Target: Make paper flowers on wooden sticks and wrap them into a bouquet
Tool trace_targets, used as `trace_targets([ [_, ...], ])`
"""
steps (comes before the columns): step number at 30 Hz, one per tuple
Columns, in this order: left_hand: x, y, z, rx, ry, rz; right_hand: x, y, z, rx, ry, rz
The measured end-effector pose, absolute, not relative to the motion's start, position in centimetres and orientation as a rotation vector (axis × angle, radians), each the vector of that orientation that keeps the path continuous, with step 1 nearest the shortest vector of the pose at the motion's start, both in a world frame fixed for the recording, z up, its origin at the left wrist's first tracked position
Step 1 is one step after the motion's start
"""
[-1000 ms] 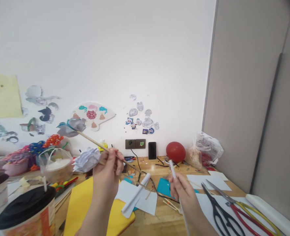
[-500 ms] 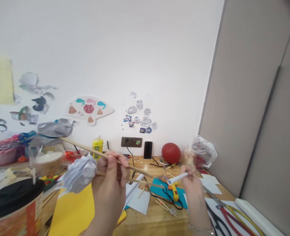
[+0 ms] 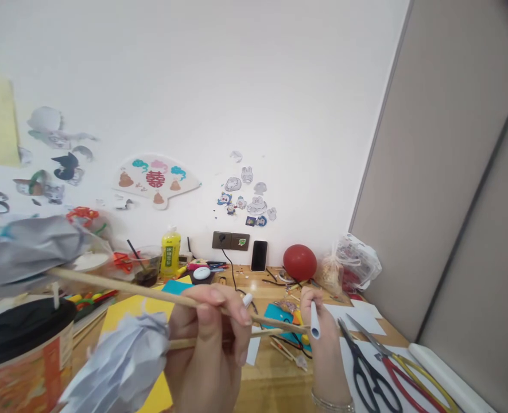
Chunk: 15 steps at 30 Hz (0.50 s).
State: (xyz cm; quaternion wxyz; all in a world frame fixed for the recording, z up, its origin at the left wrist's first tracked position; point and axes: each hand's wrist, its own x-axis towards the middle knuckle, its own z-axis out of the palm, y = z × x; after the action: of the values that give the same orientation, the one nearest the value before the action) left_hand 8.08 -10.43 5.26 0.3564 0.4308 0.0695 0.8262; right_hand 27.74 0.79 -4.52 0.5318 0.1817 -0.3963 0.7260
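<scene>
Left hand (image 3: 208,350) fingers pinch two wooden sticks (image 3: 124,285), left of and nearer than red balloon (image 3: 299,263); long axes sideways, paper heads (image 3: 120,367) left, bare tips right. Right hand (image 3: 309,300), in front of balloon, fingers gripping white tube (image 3: 314,319), open end facing viewer.

- Soft, even light brightens the white wall (image 3: 297,86).
- A pale sheen shows on the tabletop (image 3: 275,380) below the phone (image 3: 259,256).
- The grey panel (image 3: 438,132) is duller, its edges slanting in the wide view.
- A dark blur clouds the top right corner.
- Toward the left edge, the wall cutouts (image 3: 66,166) and grey paper flower (image 3: 25,246) look soft and smeared.
</scene>
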Motion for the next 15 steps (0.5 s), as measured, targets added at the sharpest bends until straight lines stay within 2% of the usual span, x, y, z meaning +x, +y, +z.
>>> trace_targets([
  [7, 8.5, -11.9, 5.1, 1.148, 0.222, 2.111, 27.2, 1.9, -5.3, 0.429, -0.756, 1.702],
  [15, 8.7, -10.7, 4.5, 1.227, 0.172, 2.133, 26.6, 1.8, -5.2, 0.444, -0.812, 1.748],
])
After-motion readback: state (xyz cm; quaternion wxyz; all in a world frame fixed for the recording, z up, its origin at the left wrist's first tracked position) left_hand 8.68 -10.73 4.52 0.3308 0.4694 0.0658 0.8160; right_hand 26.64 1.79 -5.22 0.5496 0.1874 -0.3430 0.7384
